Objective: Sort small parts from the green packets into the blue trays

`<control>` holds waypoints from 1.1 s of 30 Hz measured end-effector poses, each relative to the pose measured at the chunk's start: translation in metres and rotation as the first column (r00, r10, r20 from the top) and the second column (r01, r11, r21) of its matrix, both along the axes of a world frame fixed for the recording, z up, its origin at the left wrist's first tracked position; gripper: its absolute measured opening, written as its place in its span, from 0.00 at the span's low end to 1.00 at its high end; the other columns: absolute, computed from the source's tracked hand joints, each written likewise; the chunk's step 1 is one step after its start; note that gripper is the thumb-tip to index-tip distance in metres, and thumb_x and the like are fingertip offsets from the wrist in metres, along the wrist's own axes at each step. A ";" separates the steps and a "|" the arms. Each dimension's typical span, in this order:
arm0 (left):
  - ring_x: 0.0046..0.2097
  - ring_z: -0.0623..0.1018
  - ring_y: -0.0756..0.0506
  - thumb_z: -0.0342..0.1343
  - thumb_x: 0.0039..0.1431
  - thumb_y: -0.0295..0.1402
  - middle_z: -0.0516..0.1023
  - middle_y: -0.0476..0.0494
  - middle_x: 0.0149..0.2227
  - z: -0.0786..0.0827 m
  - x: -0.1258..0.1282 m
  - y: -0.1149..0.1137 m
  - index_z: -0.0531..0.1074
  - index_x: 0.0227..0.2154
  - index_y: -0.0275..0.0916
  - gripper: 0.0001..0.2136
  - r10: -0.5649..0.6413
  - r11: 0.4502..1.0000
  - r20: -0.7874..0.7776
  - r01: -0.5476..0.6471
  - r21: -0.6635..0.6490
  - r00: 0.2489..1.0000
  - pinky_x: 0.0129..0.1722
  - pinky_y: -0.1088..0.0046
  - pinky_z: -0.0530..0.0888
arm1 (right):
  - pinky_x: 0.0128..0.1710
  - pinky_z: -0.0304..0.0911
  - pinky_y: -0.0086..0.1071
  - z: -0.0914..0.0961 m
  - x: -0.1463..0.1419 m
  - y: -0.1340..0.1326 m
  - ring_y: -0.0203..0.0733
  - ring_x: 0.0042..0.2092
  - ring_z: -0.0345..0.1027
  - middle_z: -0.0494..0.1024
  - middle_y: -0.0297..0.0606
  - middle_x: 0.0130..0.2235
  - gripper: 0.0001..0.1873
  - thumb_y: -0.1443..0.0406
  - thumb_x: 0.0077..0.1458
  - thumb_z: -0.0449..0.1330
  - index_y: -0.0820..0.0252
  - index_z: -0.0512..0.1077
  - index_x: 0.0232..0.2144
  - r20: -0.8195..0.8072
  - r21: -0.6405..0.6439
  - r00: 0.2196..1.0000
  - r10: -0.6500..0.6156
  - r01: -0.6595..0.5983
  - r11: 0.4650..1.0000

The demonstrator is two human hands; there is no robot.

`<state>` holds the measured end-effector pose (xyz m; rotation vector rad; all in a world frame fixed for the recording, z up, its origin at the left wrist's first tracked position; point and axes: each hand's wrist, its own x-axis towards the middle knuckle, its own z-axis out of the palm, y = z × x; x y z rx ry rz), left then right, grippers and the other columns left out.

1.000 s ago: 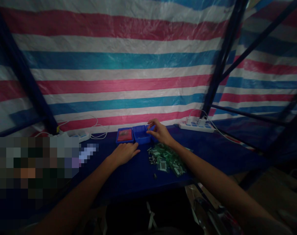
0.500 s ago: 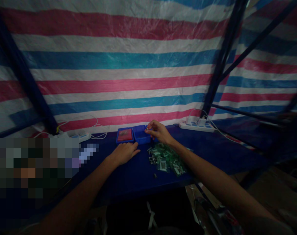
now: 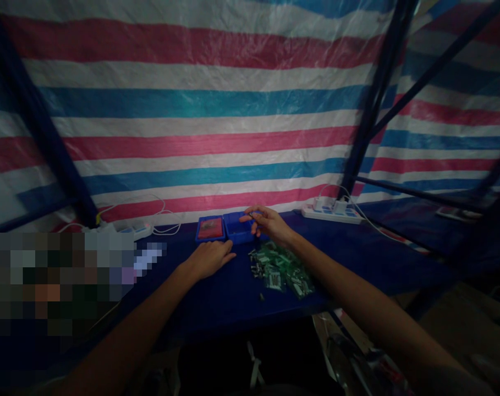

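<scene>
My right hand (image 3: 266, 223) reaches over a small blue open box (image 3: 236, 228) at the back of the blue table (image 3: 357, 253), its fingers curled as if pinching; what they hold, if anything, is too small to make out. My left hand (image 3: 210, 257) rests palm down on the table just in front of the blue box, fingers loosely together, holding nothing. A second small blue box with a red inside (image 3: 210, 227) stands to the left of the first. A pile of small green circuit boards (image 3: 280, 269) lies under my right wrist.
A white power strip (image 3: 331, 212) with plugs and cables lies at the back right, another (image 3: 130, 227) at the back left. A striped tarp (image 3: 200, 110) hangs behind the table. Dark blue frame bars (image 3: 375, 99) stand at right and left. The left foreground is blurred out.
My right hand has dipped lower over the blue box and its fingers have stretched a little to the left. My left hand has stayed where it was.
</scene>
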<state>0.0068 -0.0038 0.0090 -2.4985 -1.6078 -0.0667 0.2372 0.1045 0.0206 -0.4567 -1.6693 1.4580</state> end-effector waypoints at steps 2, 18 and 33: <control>0.41 0.82 0.39 0.48 0.75 0.43 0.81 0.40 0.41 0.000 0.000 0.000 0.70 0.45 0.41 0.12 0.000 1.000 0.006 0.001 -0.003 1.000 0.38 0.67 0.74 | 0.25 0.67 0.28 0.000 0.000 0.001 0.34 0.29 0.73 0.83 0.43 0.45 0.19 0.53 0.58 0.68 0.55 0.75 0.47 -0.013 -0.023 1.000 -0.001 0.001 1.000; 0.41 0.81 0.39 0.48 0.75 0.44 0.81 0.42 0.41 0.002 -0.001 0.000 0.69 0.43 0.42 0.12 0.012 0.999 0.043 -0.010 -0.035 0.999 0.39 0.68 0.72 | 0.20 0.63 0.28 -0.003 -0.003 0.010 0.33 0.25 0.67 0.79 0.37 0.39 0.18 0.52 0.60 0.65 0.56 0.74 0.46 -0.016 0.172 0.980 -0.196 0.196 0.965; 0.40 0.80 0.40 0.49 0.74 0.45 0.81 0.43 0.40 -0.002 -0.003 0.004 0.69 0.42 0.42 0.12 0.006 0.999 0.105 -0.001 -0.048 0.994 0.36 0.69 0.69 | 0.29 0.64 0.32 -0.003 0.001 0.005 0.38 0.30 0.69 0.77 0.37 0.37 0.13 0.58 0.61 0.65 0.57 0.72 0.44 0.065 0.575 0.867 -0.493 0.372 0.729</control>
